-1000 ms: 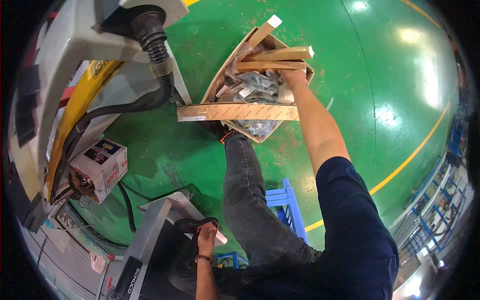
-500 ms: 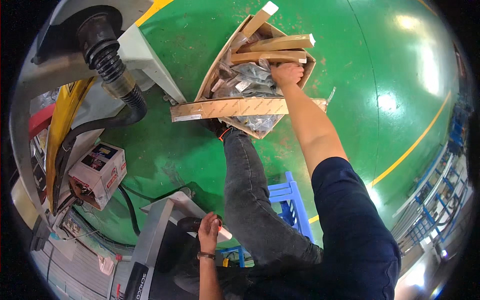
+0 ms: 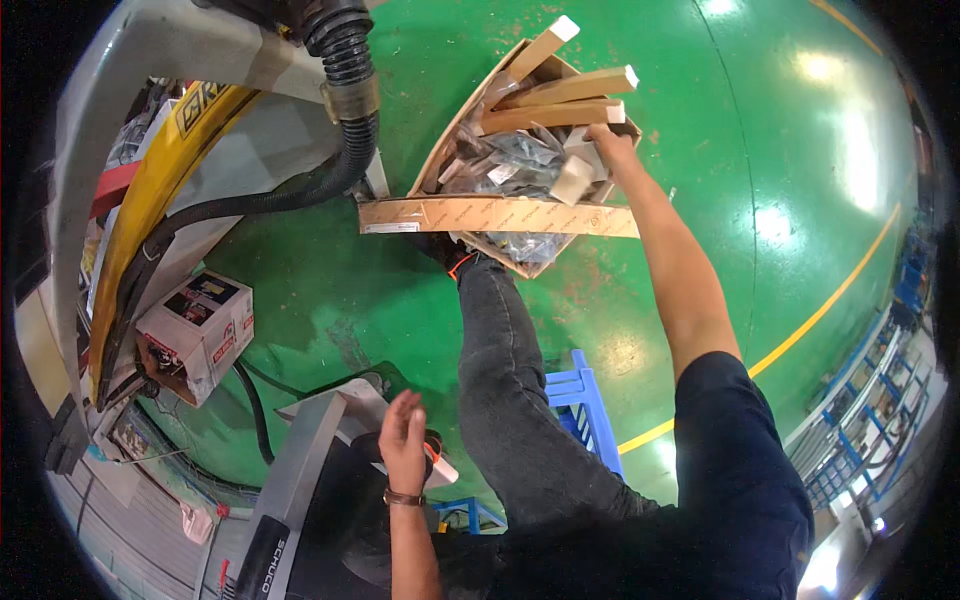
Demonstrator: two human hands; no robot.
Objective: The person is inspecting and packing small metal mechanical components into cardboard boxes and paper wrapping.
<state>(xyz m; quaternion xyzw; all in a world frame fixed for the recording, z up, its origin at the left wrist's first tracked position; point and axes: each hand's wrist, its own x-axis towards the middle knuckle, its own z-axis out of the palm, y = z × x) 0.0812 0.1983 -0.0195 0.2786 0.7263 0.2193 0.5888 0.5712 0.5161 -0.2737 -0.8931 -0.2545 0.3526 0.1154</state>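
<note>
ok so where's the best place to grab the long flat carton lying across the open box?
I'd grip the long flat carton by its left end, coming from the left: that end juts past the open box, so it could likely be held above and below. The right forearm crowds the other end in this view.

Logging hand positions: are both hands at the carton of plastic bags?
No: the right hand is at the carton, the left hand well apart from it.
</note>
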